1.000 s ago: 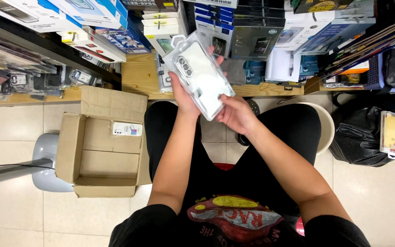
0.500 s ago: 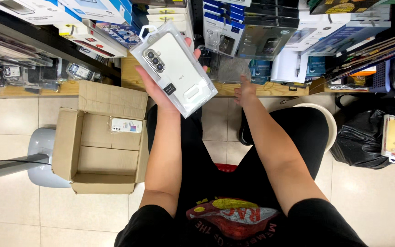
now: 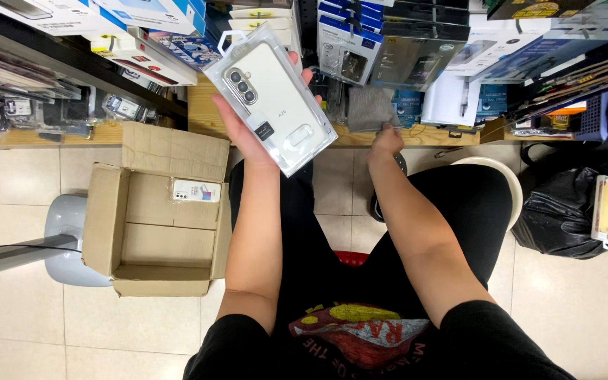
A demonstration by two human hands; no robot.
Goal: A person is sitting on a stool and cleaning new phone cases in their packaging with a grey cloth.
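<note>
Left hand [image 3: 248, 134], phone case pack [image 3: 270, 98] diagonal

Clear packaged phone case [image 3: 272, 98], white insert, tilted diagonally, held aloft; grey pouch [image 3: 370, 109] on wooden shelf edge.

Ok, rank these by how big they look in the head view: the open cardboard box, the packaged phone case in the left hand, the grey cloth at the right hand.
1. Open cardboard box.
2. Packaged phone case, held nearer the camera, so its look may flatter it.
3. Grey cloth, plainly smallest.
</note>
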